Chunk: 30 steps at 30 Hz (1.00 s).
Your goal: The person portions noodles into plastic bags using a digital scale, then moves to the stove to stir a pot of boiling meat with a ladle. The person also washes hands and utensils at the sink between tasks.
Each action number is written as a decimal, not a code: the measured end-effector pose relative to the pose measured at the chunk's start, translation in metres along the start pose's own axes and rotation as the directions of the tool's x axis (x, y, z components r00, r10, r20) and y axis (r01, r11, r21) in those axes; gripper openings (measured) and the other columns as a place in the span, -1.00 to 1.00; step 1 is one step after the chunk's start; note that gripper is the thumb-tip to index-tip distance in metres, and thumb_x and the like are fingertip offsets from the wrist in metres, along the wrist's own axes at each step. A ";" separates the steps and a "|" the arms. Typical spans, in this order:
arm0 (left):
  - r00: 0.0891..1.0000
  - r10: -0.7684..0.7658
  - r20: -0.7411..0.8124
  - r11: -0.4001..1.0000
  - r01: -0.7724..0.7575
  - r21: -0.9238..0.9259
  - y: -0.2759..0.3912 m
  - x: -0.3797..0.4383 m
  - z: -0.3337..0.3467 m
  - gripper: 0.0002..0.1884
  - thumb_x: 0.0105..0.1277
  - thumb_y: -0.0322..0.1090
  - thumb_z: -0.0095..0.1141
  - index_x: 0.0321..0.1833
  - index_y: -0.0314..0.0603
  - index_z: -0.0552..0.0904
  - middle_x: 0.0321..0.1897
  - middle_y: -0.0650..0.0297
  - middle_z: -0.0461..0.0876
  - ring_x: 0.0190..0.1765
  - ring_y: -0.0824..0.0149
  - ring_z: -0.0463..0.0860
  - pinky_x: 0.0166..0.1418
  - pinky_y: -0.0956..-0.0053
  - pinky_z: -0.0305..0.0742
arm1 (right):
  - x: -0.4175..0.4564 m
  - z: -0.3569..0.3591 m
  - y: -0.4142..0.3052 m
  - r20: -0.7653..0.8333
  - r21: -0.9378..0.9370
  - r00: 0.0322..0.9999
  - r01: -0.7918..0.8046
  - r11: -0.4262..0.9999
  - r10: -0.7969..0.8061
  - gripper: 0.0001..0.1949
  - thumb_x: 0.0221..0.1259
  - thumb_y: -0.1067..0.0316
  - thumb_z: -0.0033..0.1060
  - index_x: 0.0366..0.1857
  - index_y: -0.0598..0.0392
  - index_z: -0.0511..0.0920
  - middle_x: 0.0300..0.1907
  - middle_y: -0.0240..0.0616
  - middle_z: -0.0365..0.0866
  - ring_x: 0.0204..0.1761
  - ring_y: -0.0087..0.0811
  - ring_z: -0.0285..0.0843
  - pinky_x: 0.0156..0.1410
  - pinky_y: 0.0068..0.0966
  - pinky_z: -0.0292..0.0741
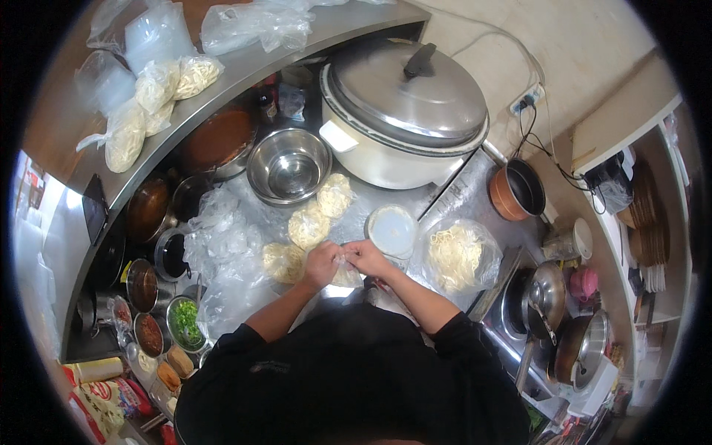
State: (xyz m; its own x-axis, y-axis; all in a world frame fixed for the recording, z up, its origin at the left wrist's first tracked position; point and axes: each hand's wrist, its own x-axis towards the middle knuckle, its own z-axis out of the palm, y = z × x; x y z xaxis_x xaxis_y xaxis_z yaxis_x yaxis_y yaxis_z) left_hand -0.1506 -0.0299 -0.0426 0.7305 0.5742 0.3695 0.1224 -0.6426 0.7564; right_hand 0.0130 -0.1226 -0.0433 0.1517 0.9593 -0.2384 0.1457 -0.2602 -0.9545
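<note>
Both my hands meet at the gathered top of a clear plastic bag close to my body. My left hand pinches it from the left and my right hand from the right; what the bag holds is partly hidden. Beside my left hand lies a bag of noodles, with another noodle bag and a third beyond it. Right of my right hand, a wide-open plastic bag holds pale noodles. A round, whitish plastic lid or container lies between them.
A large lidded cooker and a steel bowl stand at the back. Crumpled plastic bags spread at left, near a bowl of chopped greens and sauce pots. An orange pot and a wok are at right. A raised shelf overhangs the back left.
</note>
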 end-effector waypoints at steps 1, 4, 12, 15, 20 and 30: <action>0.999 -0.039 -0.019 0.999 0.039 -0.001 0.000 -0.001 0.000 -0.97 0.18 -0.48 0.19 -0.35 -0.16 0.65 -0.42 0.09 0.60 -0.24 -0.01 0.66 -0.21 0.18 0.53 | 0.000 -0.003 0.000 0.056 0.105 0.994 -0.096 0.990 0.090 -0.87 0.40 0.42 0.17 -0.17 0.22 0.67 -0.32 -0.34 0.70 -0.33 -0.52 0.64 -0.17 -0.51 0.59; 0.988 -0.148 0.044 0.986 0.145 0.077 -0.003 -0.005 -0.003 -0.99 0.20 -0.45 0.20 -0.37 -0.18 0.65 -0.43 0.05 0.62 -0.30 -0.05 0.66 -0.22 0.13 0.53 | -0.002 -0.007 -0.001 0.111 0.072 0.989 -0.102 0.992 0.094 -0.89 0.40 0.43 0.19 -0.20 0.23 0.66 -0.32 -0.38 0.68 -0.33 -0.54 0.66 -0.17 -0.55 0.62; 0.991 -0.024 0.131 0.999 0.028 -0.024 -0.011 -0.013 -0.011 -0.97 0.22 -0.46 0.21 -0.34 -0.21 0.69 -0.37 0.04 0.69 -0.28 -0.03 0.71 -0.21 0.22 0.59 | 0.002 -0.004 0.002 0.160 0.037 0.984 -0.085 0.996 0.078 -0.96 0.25 0.49 0.25 -0.35 0.20 0.63 -0.44 -0.38 0.64 -0.40 -0.58 0.61 -0.25 -0.54 0.58; 0.987 -0.089 0.136 0.995 0.093 -0.024 -0.006 -0.011 -0.013 -0.94 0.19 -0.50 0.21 -0.31 -0.22 0.71 -0.34 0.04 0.72 -0.26 0.01 0.73 -0.18 0.26 0.61 | 0.003 0.001 0.001 0.100 -0.031 0.994 -0.039 0.999 0.042 -0.95 0.17 0.52 0.23 -0.44 0.21 0.60 -0.52 -0.36 0.61 -0.44 -0.58 0.59 -0.30 -0.53 0.54; 0.971 -0.203 0.122 0.976 0.211 -0.053 0.003 -0.011 -0.015 -0.94 0.25 -0.44 0.26 -0.29 -0.23 0.75 -0.35 0.02 0.74 -0.26 0.03 0.76 -0.15 0.28 0.62 | -0.002 0.010 -0.005 -0.044 -0.344 0.998 0.030 0.938 -0.048 -0.88 0.10 0.38 0.31 -0.43 0.20 0.60 -0.53 -0.11 0.64 -0.47 -0.25 0.63 -0.28 -0.33 0.56; 0.964 -0.250 0.095 0.960 0.259 -0.108 -0.001 -0.022 -0.021 -0.86 0.30 -0.32 0.30 -0.30 -0.25 0.76 -0.37 0.03 0.77 -0.28 0.03 0.77 -0.12 0.25 0.63 | -0.005 0.008 -0.004 -0.078 -0.643 0.983 0.076 0.762 -0.165 -0.84 0.04 0.32 0.32 -0.44 0.20 0.62 -0.48 0.06 0.66 -0.39 0.07 0.67 -0.20 -0.16 0.58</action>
State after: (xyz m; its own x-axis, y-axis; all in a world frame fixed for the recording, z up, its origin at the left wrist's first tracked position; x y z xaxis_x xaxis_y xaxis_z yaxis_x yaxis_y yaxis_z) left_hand -0.1811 -0.0318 -0.0401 0.7374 0.6654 0.1160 0.2345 -0.4132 0.8799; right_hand 0.0040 -0.1254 -0.0395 0.2018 0.9774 -0.0630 0.7515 -0.1958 -0.6300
